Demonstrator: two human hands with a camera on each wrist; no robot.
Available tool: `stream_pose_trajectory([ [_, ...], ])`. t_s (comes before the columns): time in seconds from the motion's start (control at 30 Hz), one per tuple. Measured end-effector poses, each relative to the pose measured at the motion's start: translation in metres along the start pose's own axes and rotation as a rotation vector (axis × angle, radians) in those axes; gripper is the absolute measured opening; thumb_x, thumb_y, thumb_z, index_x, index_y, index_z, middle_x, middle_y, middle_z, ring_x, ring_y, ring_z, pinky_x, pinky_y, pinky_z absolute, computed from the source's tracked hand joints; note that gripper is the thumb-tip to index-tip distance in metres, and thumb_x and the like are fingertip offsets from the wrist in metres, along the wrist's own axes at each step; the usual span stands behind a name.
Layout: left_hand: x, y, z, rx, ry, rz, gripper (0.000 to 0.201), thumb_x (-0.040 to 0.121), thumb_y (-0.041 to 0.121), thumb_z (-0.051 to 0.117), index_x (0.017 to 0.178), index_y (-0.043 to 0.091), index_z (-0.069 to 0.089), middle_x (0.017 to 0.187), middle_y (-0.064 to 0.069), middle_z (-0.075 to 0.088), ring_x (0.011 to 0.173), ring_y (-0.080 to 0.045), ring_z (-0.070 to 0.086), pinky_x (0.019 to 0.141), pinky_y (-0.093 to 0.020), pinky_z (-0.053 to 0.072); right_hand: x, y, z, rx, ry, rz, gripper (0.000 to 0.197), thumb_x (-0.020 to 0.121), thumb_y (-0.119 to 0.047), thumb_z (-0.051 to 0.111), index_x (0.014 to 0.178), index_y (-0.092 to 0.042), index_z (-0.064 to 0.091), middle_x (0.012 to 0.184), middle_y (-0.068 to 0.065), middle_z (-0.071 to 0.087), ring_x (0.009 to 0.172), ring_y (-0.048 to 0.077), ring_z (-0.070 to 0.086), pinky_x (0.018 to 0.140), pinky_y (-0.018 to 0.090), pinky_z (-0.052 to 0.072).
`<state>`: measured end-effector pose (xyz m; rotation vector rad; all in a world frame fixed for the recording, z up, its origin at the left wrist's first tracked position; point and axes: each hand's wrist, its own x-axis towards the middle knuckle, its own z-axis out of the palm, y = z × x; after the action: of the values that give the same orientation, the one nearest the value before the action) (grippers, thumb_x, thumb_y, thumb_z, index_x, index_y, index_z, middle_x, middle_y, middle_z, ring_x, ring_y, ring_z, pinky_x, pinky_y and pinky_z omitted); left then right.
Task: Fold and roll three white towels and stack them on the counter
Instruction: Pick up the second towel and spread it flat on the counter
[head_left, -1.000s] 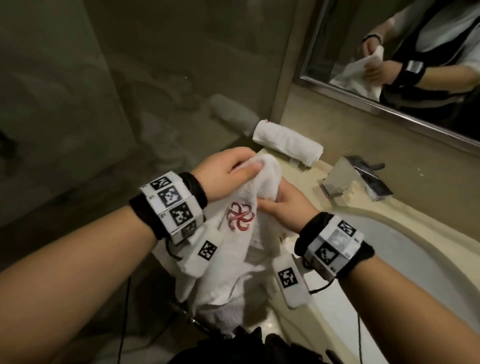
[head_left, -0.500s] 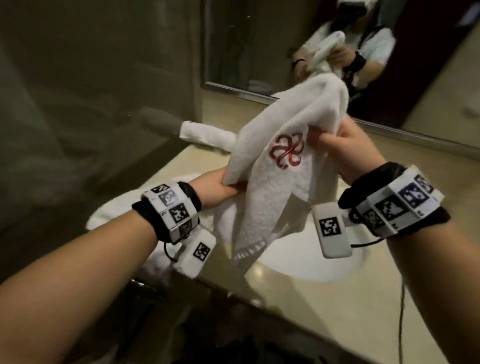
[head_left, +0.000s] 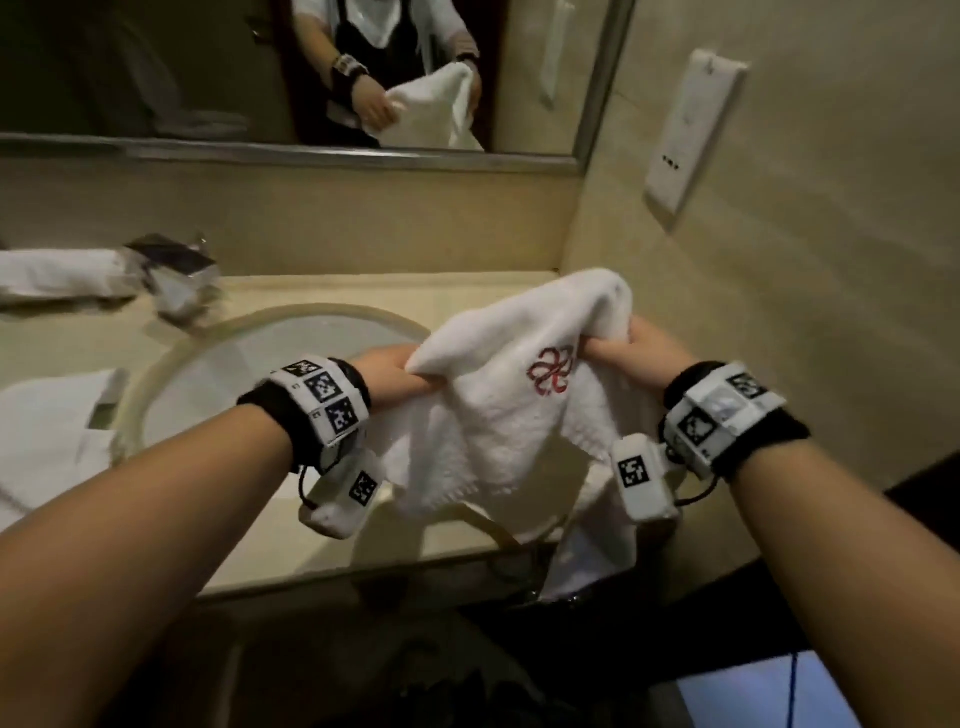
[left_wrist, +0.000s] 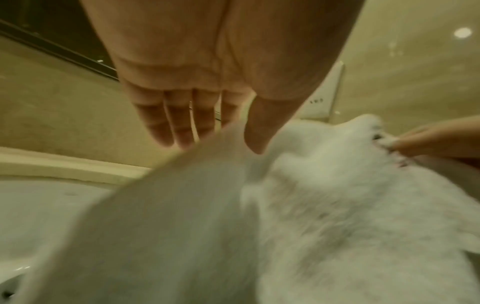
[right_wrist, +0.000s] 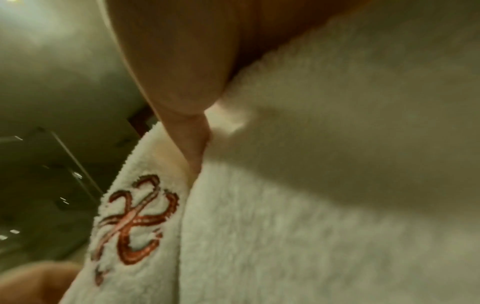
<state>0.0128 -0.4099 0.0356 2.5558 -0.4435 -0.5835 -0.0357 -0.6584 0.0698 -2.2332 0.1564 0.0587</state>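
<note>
Both hands pinching the white towel (head_left: 498, 415) in mid-air over the counter (head_left: 467, 291), left hand (head_left: 395, 371) at nine o'clock, right hand (head_left: 644, 353) at three. Soft, floppy, light terry, I'd say: take the corners, or it bunches.

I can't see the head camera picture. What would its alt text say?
Two bare hands hold a white towel with a red emblem in the air over a bathroom counter, the left hand and right hand each gripping an upper edge. A sink lies beneath, a rolled towel by the faucet, and a mirror above.
</note>
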Motion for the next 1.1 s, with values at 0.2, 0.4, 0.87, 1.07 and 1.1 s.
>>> stream_pose_trajectory([
  [0.2,0.046,-0.013,0.061,0.153,0.171,0.109,0.05,0.079,0.04,0.064,0.12,0.016,0.045,0.116,-0.007,0.051,0.107,-0.029,0.052,0.082,-0.031,0.038,0.034,0.086,0.035,-0.37,-0.082,0.342,0.053,0.086,-0.033,0.056,0.128,-0.005,0.042,0.127,0.017,0.053,0.112,0.032,0.053,0.09,0.035,0.044],
  [0.4,0.054,-0.013,0.131,0.387,-0.132,0.148,0.074,0.067,0.05,0.069,0.128,0.024,0.035,0.126,-0.006,0.044,0.114,-0.028,0.045,0.094,-0.039,0.042,0.016,0.108,0.061,-0.868,0.172,0.008,0.062,0.079,-0.038,0.058,0.132,-0.023,0.03,0.13,0.01,0.039,0.118,0.029,0.037,0.098,0.044,0.032],
  [0.87,0.031,0.006,0.026,-0.292,0.236,0.171,0.015,0.093,0.012,0.046,0.103,0.009,0.056,0.093,-0.004,0.056,0.09,-0.016,0.05,0.075,-0.022,0.035,0.028,0.083,0.089,-0.775,0.026,-0.179,0.03,0.085,-0.022,0.053,0.115,-0.019,0.048,0.104,0.007,0.061,0.09,0.027,0.056,0.069,0.033,0.043],
  [1.07,0.017,0.038,-0.001,-0.203,0.303,0.224,0.018,0.09,0.036,0.052,0.091,0.018,0.051,0.071,0.01,0.05,0.065,-0.005,0.047,0.057,-0.011,0.036,0.009,0.038,0.075,-0.254,-0.011,-0.228,0.079,0.061,-0.076,0.05,0.124,-0.03,0.036,0.106,-0.009,0.048,0.091,0.009,0.05,0.077,0.028,0.043],
  [1.1,0.016,0.046,-0.003,-0.181,0.307,0.253,0.017,0.088,0.036,0.054,0.089,0.02,0.05,0.07,0.013,0.048,0.064,-0.005,0.046,0.056,-0.014,0.035,0.007,0.028,0.08,-0.231,-0.003,-0.265,0.078,0.061,-0.075,0.051,0.123,-0.032,0.033,0.105,-0.012,0.045,0.091,0.008,0.049,0.075,0.027,0.043],
])
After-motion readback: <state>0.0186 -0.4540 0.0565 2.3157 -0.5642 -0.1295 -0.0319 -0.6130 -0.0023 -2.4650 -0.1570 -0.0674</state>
